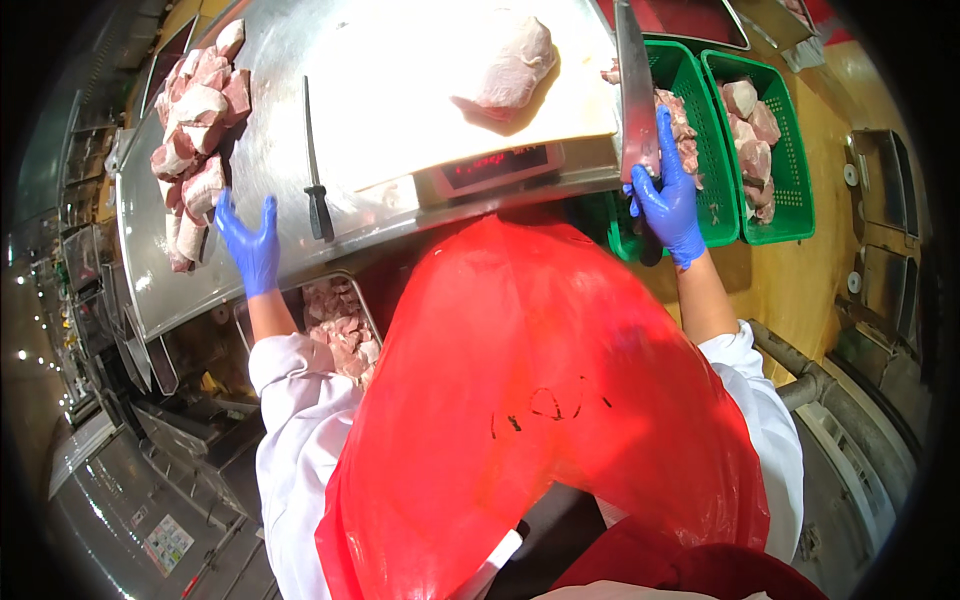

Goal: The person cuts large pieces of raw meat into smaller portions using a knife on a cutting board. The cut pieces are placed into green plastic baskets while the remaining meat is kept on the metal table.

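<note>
Two grips differed: the right hand (pixel 672 212) clasped the knife (pixel 632 90), upper right; the left hand (pixel 254 252), fingers apart beside meat chunks (pixel 200 105), upper left, seemed safest well clear of that knife

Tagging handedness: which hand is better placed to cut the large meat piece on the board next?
Probably the right hand: it holds the knife, blade near the board. The left hand is open and empty, by the meat pile.
</note>
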{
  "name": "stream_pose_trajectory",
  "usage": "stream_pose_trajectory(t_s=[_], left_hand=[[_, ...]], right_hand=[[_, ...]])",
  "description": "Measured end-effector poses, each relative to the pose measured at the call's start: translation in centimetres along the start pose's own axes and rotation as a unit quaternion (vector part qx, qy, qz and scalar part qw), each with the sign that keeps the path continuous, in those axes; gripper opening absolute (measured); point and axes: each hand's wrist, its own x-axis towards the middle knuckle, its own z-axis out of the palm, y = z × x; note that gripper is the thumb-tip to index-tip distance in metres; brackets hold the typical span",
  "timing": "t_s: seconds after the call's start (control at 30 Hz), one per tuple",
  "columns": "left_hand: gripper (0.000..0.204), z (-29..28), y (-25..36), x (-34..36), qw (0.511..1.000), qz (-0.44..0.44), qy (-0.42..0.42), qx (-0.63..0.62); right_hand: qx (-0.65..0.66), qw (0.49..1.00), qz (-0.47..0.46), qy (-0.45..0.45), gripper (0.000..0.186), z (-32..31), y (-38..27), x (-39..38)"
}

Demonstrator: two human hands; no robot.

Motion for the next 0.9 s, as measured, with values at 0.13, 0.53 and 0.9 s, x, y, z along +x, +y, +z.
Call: stream_pose_trajectory(t_s=[0.13,0.53,0.9], left_hand=[[0.081,3.1,9.7,6.2,0.989,0.106,-0.039,-0.093],[0.095,14.8,35.6,9.4,0.907,0.122,-0.384,0.121],[0.070,16.1,31.0,13.2,0.906,0.145,-0.327,-0.226]], right_hand=[[-0.008,1.000,0.020,0.007,0.081,-0.2,-0.7,-1.5],[0.066,0.989,0.050,0.123,0.083,-2.7,1.8,-7.5],[0.056,0.990,0.040,0.120,0.081,-2.2,3.2,-8.4]])
